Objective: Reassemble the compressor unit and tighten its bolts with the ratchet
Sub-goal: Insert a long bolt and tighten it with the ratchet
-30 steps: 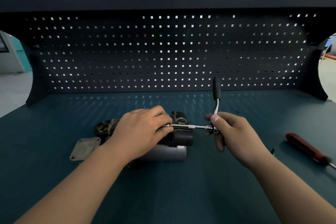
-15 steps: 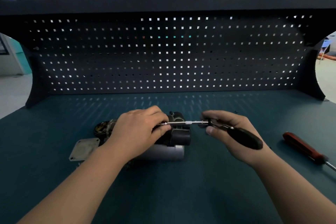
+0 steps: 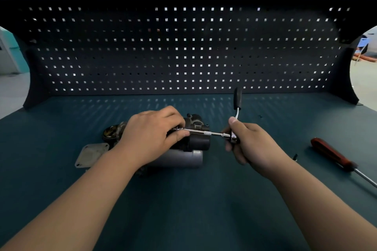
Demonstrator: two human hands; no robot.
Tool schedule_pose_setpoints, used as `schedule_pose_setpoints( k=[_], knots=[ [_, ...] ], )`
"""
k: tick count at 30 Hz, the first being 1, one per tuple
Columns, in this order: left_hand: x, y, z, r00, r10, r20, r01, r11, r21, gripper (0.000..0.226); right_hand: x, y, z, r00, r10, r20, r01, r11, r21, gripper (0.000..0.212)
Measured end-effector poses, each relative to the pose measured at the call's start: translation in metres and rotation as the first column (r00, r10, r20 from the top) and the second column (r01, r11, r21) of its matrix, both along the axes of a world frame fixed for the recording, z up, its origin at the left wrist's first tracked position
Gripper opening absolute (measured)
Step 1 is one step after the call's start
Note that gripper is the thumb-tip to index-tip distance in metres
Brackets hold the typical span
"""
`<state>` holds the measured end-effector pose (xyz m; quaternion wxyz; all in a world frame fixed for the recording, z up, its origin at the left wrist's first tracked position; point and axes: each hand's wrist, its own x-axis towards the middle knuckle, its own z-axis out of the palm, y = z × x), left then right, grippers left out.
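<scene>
Compressor (image 3: 195,138) lying on its side near the middle of the tabletop (image 3: 183,199), its silver cylinder (image 3: 179,158) toward the near edge and its dark cast head above. Head view: the left hand (image 3: 151,138) rests over the unit, fingers (image 3: 179,133) closed around the tip of the ratchet extension (image 3: 206,133) where it meets the housing; the bolt itself is hidden under them. The right hand (image 3: 251,144) is clamped on the ratchet (image 3: 234,124) at its head, the black grip pointing toward the far edge. A loose square plate (image 3: 91,154) lies just beside the unit on its left; a red-handled screwdriver (image 3: 334,157) lies well apart, toward the right edge. Judged from its metal body, the unit is heavy, rigid and unlikely to slide easily, yet the round cylinder could roll under torque. Best held by pressing down on the cast head, clear of the thin fittings.
</scene>
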<state>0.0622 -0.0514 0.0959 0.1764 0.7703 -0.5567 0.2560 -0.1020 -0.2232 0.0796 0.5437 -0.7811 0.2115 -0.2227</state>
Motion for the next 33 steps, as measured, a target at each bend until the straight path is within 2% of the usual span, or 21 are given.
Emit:
schedule_pose_setpoints(
  k=[3, 6, 8, 9, 10, 12, 13, 14, 17, 20, 23, 25, 27, 28, 30, 32, 33],
  knots=[
    [-0.001, 0.000, 0.001, 1.000, 0.000, 0.000, 0.000, 1.000, -0.004, 0.044, 0.000, -0.002, 0.000, 0.999, 0.011, 0.030, -0.010, 0.999, -0.048, 0.042],
    [-0.001, 0.000, 0.002, 1.000, 0.005, 0.018, -0.005, 1.000, 0.000, 0.035, -0.001, -0.007, -0.005, 0.998, 0.032, 0.056, -0.022, 0.985, -0.169, 0.026],
    [0.000, 0.000, 0.001, 1.000, 0.010, 0.011, -0.010, 1.000, 0.007, 0.030, -0.003, -0.012, -0.007, 0.990, 0.066, 0.126, -0.033, 0.969, -0.246, 0.013],
    [0.000, -0.001, 0.001, 1.000, 0.017, 0.006, -0.017, 1.000, 0.008, 0.028, -0.005, -0.014, -0.007, 0.984, 0.089, 0.157, -0.034, 0.947, -0.320, 0.015],
    [0.000, -0.001, 0.001, 1.000, 0.025, 0.003, -0.025, 1.000, 0.008, 0.028, -0.007, -0.016, -0.006, 0.977, 0.119, 0.176, -0.031, 0.898, -0.438, 0.019],
    [-0.001, -0.002, 0.001, 0.999, 0.042, -0.009, -0.042, 0.999, 0.001, 0.028, -0.008, -0.018, -0.009, 0.969, 0.188, 0.162, -0.025, 0.724, -0.690, 0.022],
    [-0.001, -0.002, 0.001, 0.999, 0.048, -0.015, -0.048, 0.999, -0.003, 0.029, -0.007, -0.016, -0.012, 0.970, 0.199, 0.140, -0.033, 0.677, -0.735, 0.026],
    [-0.001, -0.002, 0.002, 0.999, 0.051, -0.018, -0.051, 0.999, -0.002, 0.031, -0.006, -0.013, -0.013, 0.977, 0.176, 0.117, -0.036, 0.684, -0.728, 0.032],
    [-0.002, -0.001, 0.002, 0.998, 0.052, -0.025, -0.052, 0.999, 0.003, 0.034, -0.005, -0.009, -0.014, 0.987, 0.112, 0.119, -0.011, 0.771, -0.636, 0.038],
    [-0.001, -0.001, 0.002, 0.998, 0.062, -0.030, -0.062, 0.998, 0.007, 0.029, -0.003, -0.010, -0.013, 0.979, 0.128, 0.160, 0.010, 0.750, -0.661, 0.022],
    [-0.002, -0.001, 0.003, 0.997, 0.072, -0.030, -0.072, 0.997, 0.022, 0.035, 0.002, -0.006, -0.007, 0.983, 0.118, 0.138, -0.011, 0.800, -0.600, 0.006],
    [-0.002, 0.000, 0.004, 0.997, 0.071, -0.041, -0.070, 0.997, 0.035, 0.038, 0.007, -0.005, -0.001, 0.982, 0.147, 0.122, -0.052, 0.820, -0.571, 0.014],
    [-0.002, 0.000, 0.004, 0.996, 0.074, -0.046, -0.072, 0.997, 0.030, 0.040, 0.017, -0.007, 0.007, 0.984, 0.139, 0.110, -0.066, 0.863, -0.500, 0.033],
    [-0.002, 0.000, 0.004, 0.996, 0.075, -0.045, -0.074, 0.997, 0.025, 0.041, 0.023, -0.010, 0.013, 0.991, 0.104, 0.084, -0.059, 0.906, -0.419, 0.042],
    [-0.001, -0.002, 0.004, 0.995, 0.077, -0.059, -0.076, 0.997, 0.025, 0.044, 0.033, -0.014, 0.024, 0.997, 0.068, -0.022, -0.070, 0.989, -0.133, 0.052],
    [0.000, -0.002, 0.003, 0.995, 0.065, -0.072, -0.063, 0.998, 0.026, 0.045, 0.037, -0.016, 0.030, 0.987, 0.109, -0.115, -0.091, 0.984, 0.150, 0.058],
    [0.000, -0.001, 0.003, 0.996, 0.059, -0.071, -0.057, 0.998, 0.023, 0.044, 0.037, -0.017, 0.031, 0.980, 0.134, -0.145, -0.100, 0.970, 0.221, 0.061]
  ],
)
